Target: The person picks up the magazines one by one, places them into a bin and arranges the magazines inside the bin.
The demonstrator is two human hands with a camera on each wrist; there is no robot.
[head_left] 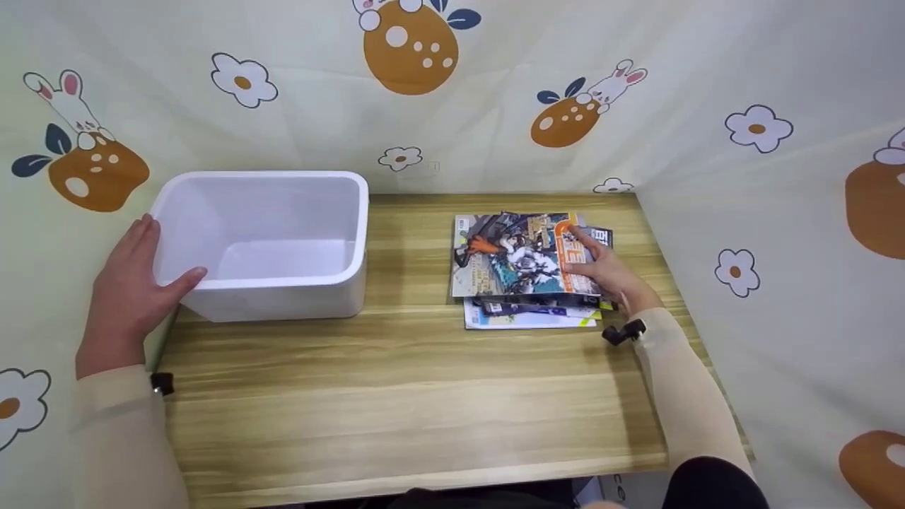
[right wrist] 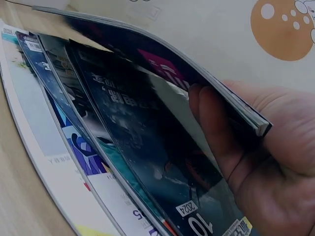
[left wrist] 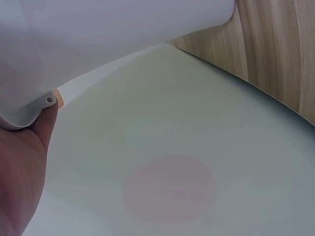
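A white plastic storage bin (head_left: 283,304) stands on the left of the table. My left hand (head_left: 131,286) grips its near left corner, thumb over the rim and fingers along the outside. In the left wrist view, the hand (left wrist: 22,167) lies against the bin's rim (left wrist: 37,110). To the right, a magazine (head_left: 523,258) with an illustrated cover lies tilted on top of a stack. My right hand (head_left: 608,272) pinches its right edge. The right wrist view shows this magazine (right wrist: 133,42) lifted off a dark magazine (right wrist: 142,128), fingers beneath it.
Several other magazines (head_left: 527,319) lie fanned out under the top one. The wood-grain table (head_left: 410,403) meets a patterned curtain (head_left: 304,134) at the back and sides. Bin and stack stand apart, with bare tabletop between them.
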